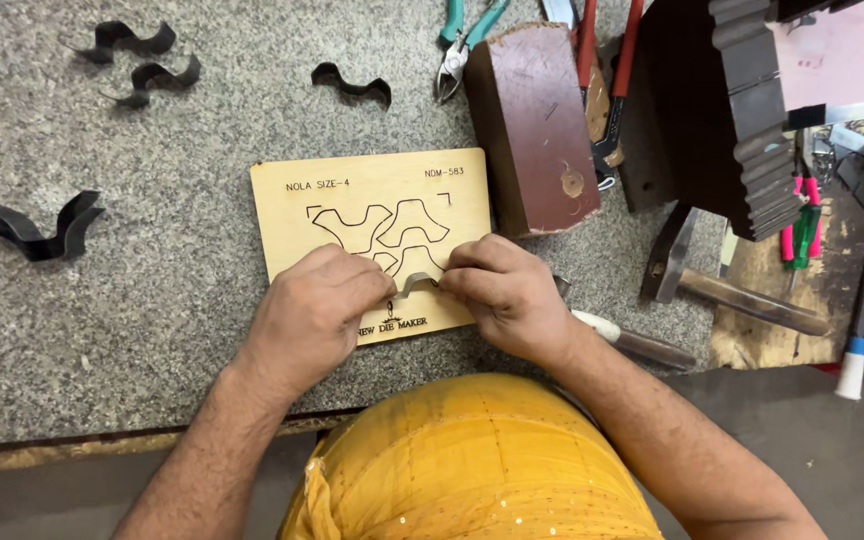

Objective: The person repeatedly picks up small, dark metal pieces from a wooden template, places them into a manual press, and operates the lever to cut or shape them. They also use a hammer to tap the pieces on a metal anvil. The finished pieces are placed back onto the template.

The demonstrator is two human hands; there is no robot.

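A pale plywood board [292,215] with thin curved slots cut into it lies on the speckled stone worktop. A bent strip of grey metal [416,283] stands on edge at the board's lower slot. My left hand [314,310] pinches the strip's left end and my right hand [504,290] pinches its right end. Both sets of fingertips press down on the board. Parts of the strip are hidden under my fingers.
Several bent dark metal strips [37,228] lie on the worktop [152,320] at the left and back. Behind the board stand a dark wooden block [534,125] and teal-handled pliers [462,45]. A hammer [722,290] and other tools lie at the right.
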